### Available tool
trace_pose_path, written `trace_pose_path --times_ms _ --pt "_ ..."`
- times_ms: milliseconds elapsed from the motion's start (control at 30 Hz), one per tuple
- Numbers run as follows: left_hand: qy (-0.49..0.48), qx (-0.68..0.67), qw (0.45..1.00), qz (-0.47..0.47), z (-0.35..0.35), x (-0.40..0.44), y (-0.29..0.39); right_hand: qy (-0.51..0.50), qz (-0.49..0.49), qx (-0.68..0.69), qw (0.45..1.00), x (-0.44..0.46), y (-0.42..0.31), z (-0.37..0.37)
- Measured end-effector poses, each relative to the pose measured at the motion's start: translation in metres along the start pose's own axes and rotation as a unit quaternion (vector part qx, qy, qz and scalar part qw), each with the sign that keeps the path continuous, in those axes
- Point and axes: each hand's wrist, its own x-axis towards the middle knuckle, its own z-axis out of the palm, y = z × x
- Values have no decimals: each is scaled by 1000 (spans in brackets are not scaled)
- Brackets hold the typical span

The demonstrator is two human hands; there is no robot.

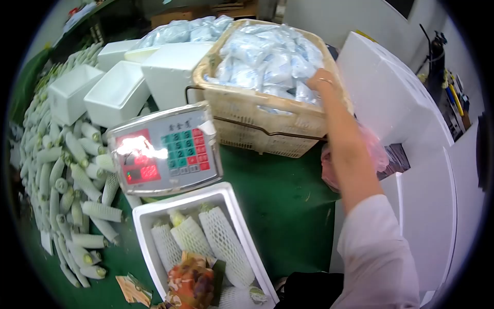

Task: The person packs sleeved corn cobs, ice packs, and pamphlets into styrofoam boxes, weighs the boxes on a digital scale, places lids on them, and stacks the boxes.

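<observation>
My right hand (321, 81) reaches to the right side of a beige plastic basket (257, 110), wearing a thin bracelet or band. Its fingers curl onto one of the clear, blue-printed ice packs (304, 92); the fingertips are partly hidden. More ice packs (262, 49) fill the basket to the rim. Nearer to me stands an open white foam box (229, 198). Inside are several long, pale-green vegetables (224, 242) in white foam nets, and a red-orange printed packet (190, 283) covers some of them. My left hand is out of sight.
A lit scale display (164, 149) stands between basket and box. Net-wrapped vegetables (77, 195) pile up on the left. Empty foam boxes (116, 95) stand at the back left, large white foam panels (391, 87) at the right. A pink plastic bag (370, 149) lies beside my forearm.
</observation>
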Motion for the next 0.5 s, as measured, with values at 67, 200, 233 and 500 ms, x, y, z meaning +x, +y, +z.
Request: trace_pose_path --times_ms 67,200,233,500 --pt "-3 -57 995 76 8 -12 6 105 -55 -9 993 6 27 -9" --pt "-240 -60 966 -78 16 -17 33 171 -238 277 915 8 71 -103" --pt "-200 -63 975 -70 13 -27 42 151 -251 191 937 -1 67 -104" --pt "151 -395 892 -160 31 -30 -11 32 -141 55 988 -68 78 -41"
